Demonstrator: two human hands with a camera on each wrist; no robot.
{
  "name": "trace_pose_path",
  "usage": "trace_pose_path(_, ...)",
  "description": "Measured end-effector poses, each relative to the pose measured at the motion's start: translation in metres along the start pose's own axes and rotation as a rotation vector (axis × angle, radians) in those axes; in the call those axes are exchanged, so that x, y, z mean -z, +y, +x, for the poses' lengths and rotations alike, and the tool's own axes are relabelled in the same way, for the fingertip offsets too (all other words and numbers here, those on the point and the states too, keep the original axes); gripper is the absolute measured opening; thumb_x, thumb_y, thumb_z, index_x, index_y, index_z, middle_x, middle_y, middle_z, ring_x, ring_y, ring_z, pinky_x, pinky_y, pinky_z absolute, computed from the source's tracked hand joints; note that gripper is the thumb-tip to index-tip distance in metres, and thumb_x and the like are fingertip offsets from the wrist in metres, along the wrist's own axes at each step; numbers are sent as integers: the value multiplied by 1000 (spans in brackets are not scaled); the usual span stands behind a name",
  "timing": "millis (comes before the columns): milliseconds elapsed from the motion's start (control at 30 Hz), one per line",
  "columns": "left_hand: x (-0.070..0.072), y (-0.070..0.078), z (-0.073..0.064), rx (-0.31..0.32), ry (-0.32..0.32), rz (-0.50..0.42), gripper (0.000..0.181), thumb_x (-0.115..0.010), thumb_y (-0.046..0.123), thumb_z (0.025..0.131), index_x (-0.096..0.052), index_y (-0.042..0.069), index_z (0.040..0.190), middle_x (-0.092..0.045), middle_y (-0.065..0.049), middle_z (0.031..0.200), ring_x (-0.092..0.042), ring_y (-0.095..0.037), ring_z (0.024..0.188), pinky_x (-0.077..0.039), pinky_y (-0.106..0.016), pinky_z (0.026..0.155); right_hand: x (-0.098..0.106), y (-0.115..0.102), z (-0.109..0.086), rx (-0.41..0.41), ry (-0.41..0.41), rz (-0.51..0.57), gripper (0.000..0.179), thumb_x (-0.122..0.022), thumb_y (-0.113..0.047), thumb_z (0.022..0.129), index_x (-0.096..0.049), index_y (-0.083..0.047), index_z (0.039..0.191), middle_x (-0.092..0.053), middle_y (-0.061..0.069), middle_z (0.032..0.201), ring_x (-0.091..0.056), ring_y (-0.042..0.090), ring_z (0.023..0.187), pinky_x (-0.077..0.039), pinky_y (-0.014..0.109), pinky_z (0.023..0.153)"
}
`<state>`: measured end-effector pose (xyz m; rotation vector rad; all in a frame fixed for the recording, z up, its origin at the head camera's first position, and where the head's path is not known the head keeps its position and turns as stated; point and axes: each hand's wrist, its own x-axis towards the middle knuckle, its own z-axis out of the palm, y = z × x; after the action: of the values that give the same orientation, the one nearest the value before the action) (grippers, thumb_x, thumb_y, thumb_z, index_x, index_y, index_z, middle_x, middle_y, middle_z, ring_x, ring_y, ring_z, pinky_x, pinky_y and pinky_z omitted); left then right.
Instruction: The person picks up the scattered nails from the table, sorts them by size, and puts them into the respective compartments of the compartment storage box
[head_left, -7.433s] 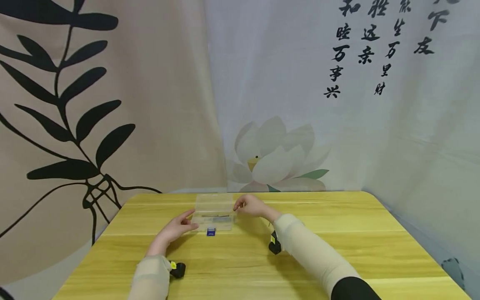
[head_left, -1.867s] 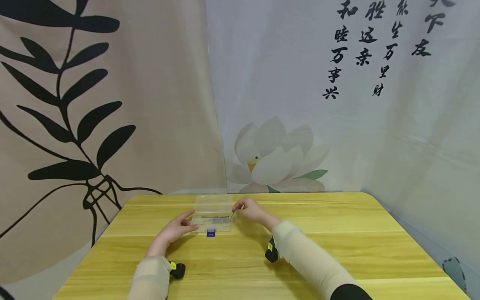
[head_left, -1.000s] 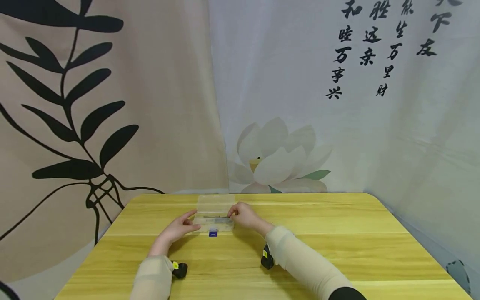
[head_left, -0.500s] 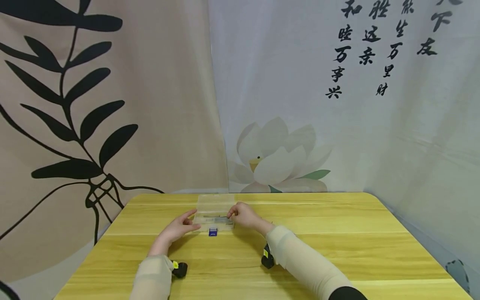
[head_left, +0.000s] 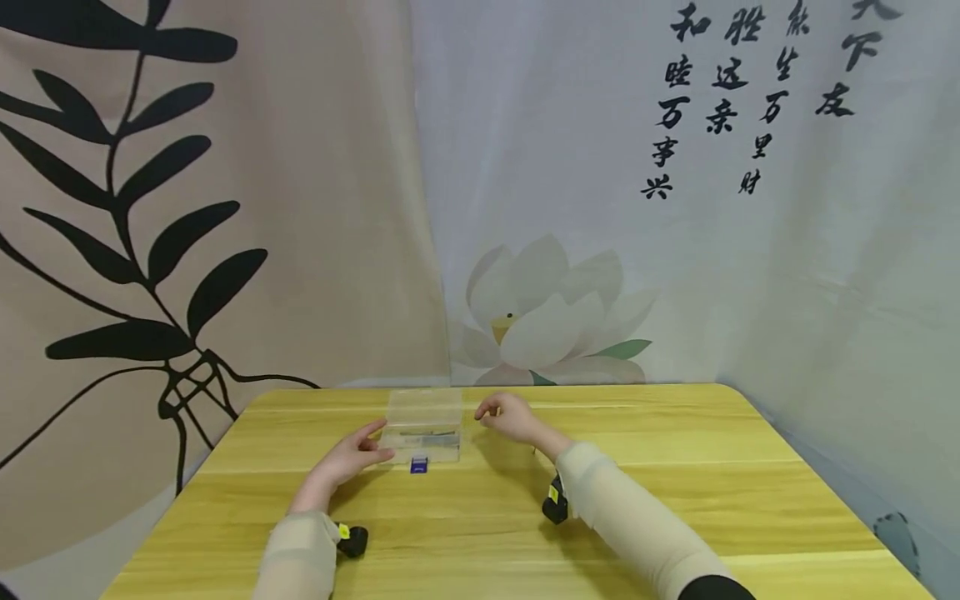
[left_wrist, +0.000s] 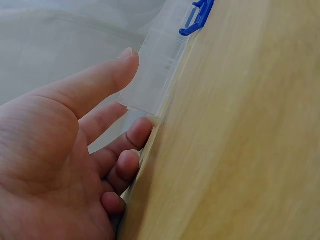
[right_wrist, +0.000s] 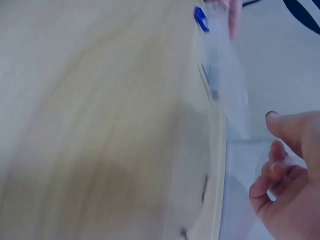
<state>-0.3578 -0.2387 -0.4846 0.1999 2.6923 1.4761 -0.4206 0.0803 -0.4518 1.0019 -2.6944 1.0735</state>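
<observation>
A clear plastic storage box (head_left: pixel 442 454) with a blue latch (head_left: pixel 419 465) stands near the table's far edge. Its lid (head_left: pixel 424 407) is raised behind it. Thin dark pieces (head_left: pixel 429 433) lie inside; their kind is too small to tell. My left hand (head_left: pixel 347 462) holds the box's left end, thumb toward the front and index finger farther back. My right hand (head_left: pixel 510 417) hovers just right of the box, apart from it. In the right wrist view, thumb and loosely curled fingers (right_wrist: pixel 276 172) have nothing visible between them.
The wood-grained table (head_left: pixel 480 533) ends just behind the box, before a printed curtain (head_left: pixel 360 208). Small thin dark pieces (right_wrist: pixel 204 188) lie on the table near my right hand. Black wrist cameras (head_left: pixel 555 500) hang at both wrists.
My right hand reached from the box's right side to the dark piece inside, then moved back right, off the box. My left hand stays at the left end.
</observation>
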Motion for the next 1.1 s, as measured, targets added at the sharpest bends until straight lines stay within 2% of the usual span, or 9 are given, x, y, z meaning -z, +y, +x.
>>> trace_pose_path(233,3,-3,-1,4,-8,6,75,-71,31,90,-34,6,151,-51,-16,114,-48,-29,103,-40,-49,88,23,21,-18,-67,19,24,13,-60,-2,93,-72,-1,100,-63,3,96,-46,16,80,-39,32,68)
trace_pose_path(367,4,-1,-3,2,-8,10,75,-71,29,90,-34,5,150,-51,-15,112,-47,-29,101,-40,-47,87,31,36,-27,-61,1,42,13,-61,-1,91,-72,1,99,-62,4,92,-45,16,77,-39,31,68)
trace_pose_path(467,4,-1,-4,2,-8,16,75,-71,30,90,-34,4,150,-51,-15,110,-47,-28,100,-40,-45,85,35,47,-35,-62,-18,63,15,-60,0,91,-71,3,101,-63,7,95,-45,16,78,-39,31,69)
trace_pose_path(633,3,-2,-4,-2,-11,9,76,-71,29,90,-34,4,150,-50,-13,106,-46,-26,95,-40,-41,80,39,62,-47,-102,-42,91,19,-60,-2,92,-69,3,108,-61,6,96,-45,15,81,-39,31,72)
trace_pose_path(767,2,-2,-3,-2,-14,-7,75,-71,28,90,-34,3,150,-49,-13,103,-45,-25,93,-40,-38,77,41,69,-52,-118,-95,147,22,-60,1,91,-67,4,111,-58,7,89,-43,15,76,-38,28,67)
trace_pose_path(933,1,-2,-1,-6,-11,1,74,-71,26,90,-34,3,150,-49,-12,102,-45,-25,91,-40,-37,74,45,73,-56,-149,-196,237,22,-62,5,88,-67,4,109,-62,8,88,-46,13,74,-39,26,66)
trace_pose_path(1100,1,2,-1,-4,-14,-4,74,-71,25,90,-34,2,150,-49,-12,101,-45,-25,91,-40,-37,74,48,76,-56,-186,-231,268,19,-65,3,87,-68,3,106,-58,3,83,-45,13,75,-38,28,68)
